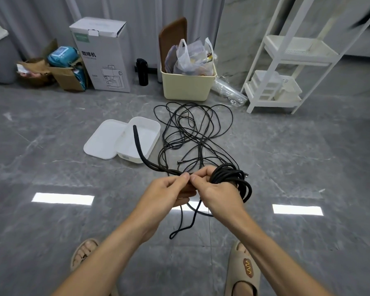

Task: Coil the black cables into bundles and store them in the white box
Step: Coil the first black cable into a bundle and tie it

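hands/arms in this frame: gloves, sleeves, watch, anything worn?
Nothing worn that shows. Left hand and right hand are bare: no gloves, rings or tape visible. Both forearms are bare right down to the frame edge, with no sleeve cuff, watch or wristband in view. Upper arms are out of frame, so a short sleeve higher up cannot be ruled out.

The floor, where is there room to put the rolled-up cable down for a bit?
Bare floor lies left of the white box and its lid, and more lies right of the loose cables, before the white shelf. It is crowded straight ahead: the tangle fills the space between the box and the cream bin.
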The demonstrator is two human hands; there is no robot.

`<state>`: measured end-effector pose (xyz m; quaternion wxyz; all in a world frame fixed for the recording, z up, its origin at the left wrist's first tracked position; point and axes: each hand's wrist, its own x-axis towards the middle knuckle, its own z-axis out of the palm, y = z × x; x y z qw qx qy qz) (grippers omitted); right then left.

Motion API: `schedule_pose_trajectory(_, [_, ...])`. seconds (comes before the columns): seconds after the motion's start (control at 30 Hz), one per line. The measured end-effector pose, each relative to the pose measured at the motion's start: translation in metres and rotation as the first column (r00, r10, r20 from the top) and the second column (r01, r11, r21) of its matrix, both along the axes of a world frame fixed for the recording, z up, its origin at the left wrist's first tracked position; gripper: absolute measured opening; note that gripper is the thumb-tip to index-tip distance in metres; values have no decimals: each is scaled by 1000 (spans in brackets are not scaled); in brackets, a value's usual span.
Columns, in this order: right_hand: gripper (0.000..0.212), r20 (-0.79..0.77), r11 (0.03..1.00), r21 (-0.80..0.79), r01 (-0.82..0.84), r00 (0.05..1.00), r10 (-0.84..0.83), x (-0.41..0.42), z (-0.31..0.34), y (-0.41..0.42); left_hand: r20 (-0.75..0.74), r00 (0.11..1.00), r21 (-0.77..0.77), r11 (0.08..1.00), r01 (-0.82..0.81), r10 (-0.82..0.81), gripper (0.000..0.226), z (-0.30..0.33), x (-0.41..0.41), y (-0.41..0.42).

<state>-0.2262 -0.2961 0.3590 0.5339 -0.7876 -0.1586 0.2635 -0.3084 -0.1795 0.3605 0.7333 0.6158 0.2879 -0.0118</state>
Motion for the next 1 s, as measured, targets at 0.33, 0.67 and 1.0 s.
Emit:
schedule_pose_trajectory(0.33, [23, 311, 956, -272, -108, 930, 193, 6, 0, -7, -167, 978, 655, 756, 17, 123, 28, 1, -3, 22])
schedule_pose_trajectory(0.67, [13, -201, 904, 198, -380, 887, 417, 20, 35, -18, -8, 989, 970, 238, 44, -150, 44, -13, -14, 70])
schedule_pose_trajectory(1.0, [9, -417, 826, 562, -40, 849, 325, 19, 33, -12, 213, 956, 696, 718, -4, -201, 30, -11, -8, 33])
